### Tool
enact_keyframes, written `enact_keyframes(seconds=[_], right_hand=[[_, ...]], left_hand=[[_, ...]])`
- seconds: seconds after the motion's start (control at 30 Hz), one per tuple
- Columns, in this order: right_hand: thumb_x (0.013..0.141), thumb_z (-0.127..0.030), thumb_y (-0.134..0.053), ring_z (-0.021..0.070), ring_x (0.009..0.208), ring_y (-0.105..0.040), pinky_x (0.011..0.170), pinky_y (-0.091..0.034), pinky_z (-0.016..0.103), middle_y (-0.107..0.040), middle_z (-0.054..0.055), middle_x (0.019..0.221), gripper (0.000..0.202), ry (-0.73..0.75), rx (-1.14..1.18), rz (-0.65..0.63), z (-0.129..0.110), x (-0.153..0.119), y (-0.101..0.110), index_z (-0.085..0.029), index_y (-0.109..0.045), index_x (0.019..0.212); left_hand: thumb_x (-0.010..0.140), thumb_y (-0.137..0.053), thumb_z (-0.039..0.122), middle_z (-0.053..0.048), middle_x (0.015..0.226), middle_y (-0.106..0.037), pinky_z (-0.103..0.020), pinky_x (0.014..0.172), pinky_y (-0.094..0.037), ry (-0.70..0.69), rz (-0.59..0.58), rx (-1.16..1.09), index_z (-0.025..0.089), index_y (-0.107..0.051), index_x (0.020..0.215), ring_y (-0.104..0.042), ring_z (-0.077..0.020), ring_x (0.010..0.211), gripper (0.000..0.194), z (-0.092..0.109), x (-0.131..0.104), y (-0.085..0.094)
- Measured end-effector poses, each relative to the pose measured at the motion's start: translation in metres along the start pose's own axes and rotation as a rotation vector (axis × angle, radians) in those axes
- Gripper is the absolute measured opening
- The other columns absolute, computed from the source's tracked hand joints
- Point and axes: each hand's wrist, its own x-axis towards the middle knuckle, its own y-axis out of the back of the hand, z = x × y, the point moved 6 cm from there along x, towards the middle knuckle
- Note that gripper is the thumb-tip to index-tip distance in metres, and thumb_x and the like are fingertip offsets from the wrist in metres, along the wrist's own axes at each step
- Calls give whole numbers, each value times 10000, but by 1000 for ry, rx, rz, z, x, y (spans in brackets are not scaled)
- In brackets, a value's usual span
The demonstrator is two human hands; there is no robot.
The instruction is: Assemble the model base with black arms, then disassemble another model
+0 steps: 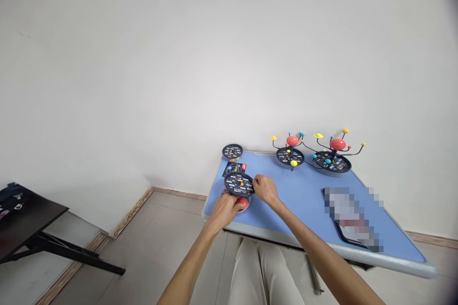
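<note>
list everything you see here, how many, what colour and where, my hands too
wall: one stretch, off-white, behind
floor: one, grey, below
skirting: brownish, along wall
side table: one, black, far left; small items on it unclear
table: one, blue, pale edge
planet models: two, multicoloured, table's back right
round disc: one, black, back left
printed card: one, dark and red, before that disc
held disc: one, black, at right hand
red ball: one, by left thumb
flat object: one, dark-edged, pixelated, table's right
trousers: one pair, cream, below
left hand: one, beside red ball
right hand: one, gripping held disc's edge
</note>
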Motion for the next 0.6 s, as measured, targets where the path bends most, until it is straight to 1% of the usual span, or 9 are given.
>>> enact_keyframes(seconds=[0.07,0.13,0.23,0.37,0.5,0.57,0.6], right_hand=[[905,-177,-377,193,906,-677,596,-304,269,-751,108,994,338,7,5,-1,-2,-1,-1,-167,-715,912],[904,-181,-380,191,895,-677,591,-298,270,-752,105,990,334,11,10,-2,-4,-1,-3,-172,-714,902],[900,-182,-389,192,890,-673,588,-293,269,-753,103,988,324,11,18,1,-6,-1,-5,-175,-712,889],[903,-181,-389,184,873,-668,585,-286,265,-752,101,977,322,12,25,7,-7,-2,-6,-177,-711,882],[905,-178,-387,178,861,-660,588,-284,262,-750,101,973,324,7,32,13,-6,-2,-6,-180,-711,884],[907,-179,-390,178,860,-657,587,-283,263,-748,101,974,322,3,36,14,-5,-1,-5,-182,-711,888],[909,-179,-391,178,861,-657,585,-283,263,-747,100,975,321,2,38,15,-5,-1,-5,-182,-711,894]], left_hand=[[915,-552,289,-76,991,-731,-294,748,-462,15,6,9,217,-730,962,-661,-250,949,197,0,-1,0],[917,-554,295,-74,977,-733,-297,751,-461,4,4,24,222,-732,963,-659,-254,954,198,1,-2,0],[912,-556,275,-83,1056,-724,-318,801,-468,-31,-9,55,231,-722,1039,-640,-272,1025,213,3,-3,0],[934,-499,260,-111,1156,-696,-351,871,-463,-37,-27,74,217,-682,1152,-618,-286,1076,288,4,-4,-1],[912,-518,261,-95,1190,-682,-347,897,-455,-51,-34,41,235,-648,1215,-607,-277,1091,331,3,-6,-3],[892,-537,268,-78,1143,-697,-338,862,-463,-73,-38,-8,239,-674,1162,-613,-272,1057,304,3,-5,-2],[881,-550,277,-70,1091,-710,-328,830,-467,-79,-43,-35,234,-696,1099,-622,-264,1016,266,2,-4,-1]])
